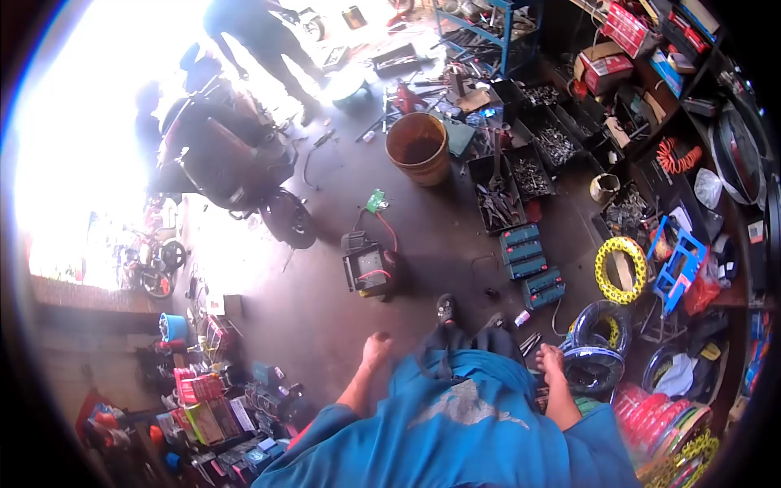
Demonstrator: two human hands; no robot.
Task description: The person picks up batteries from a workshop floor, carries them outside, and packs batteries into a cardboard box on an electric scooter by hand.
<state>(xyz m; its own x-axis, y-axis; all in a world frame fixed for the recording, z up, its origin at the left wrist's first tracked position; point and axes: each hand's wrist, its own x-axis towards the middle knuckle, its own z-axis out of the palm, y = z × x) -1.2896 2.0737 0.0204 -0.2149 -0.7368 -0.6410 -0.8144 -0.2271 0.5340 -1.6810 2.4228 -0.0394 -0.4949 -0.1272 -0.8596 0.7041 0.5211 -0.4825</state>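
My left hand point(377, 350) hangs out to the side above the dark floor, its fingers curled in and no object visible in it. Held at the other side, my right hand point(551, 361) is also loosely closed, and nothing shows in it. Neither hand appears to touch anything. A black boxy device point(368, 263) with a red cable and a green-and-white piece point(376, 201) lies on the floor ahead of my left hand. Below my right hand lie wrapped black tyres point(596, 368). Teal-and-black batteries point(523, 253) stand in a row further forward.
A scooter point(232, 167) stands at the left, with a person point(264, 45) behind it. Ahead is a rusty bucket point(418, 149). Trays of metal parts point(533, 175), a yellow tyre point(621, 270) and a blue frame point(678, 264) line the right. Boxes point(203, 386) crowd the lower left.
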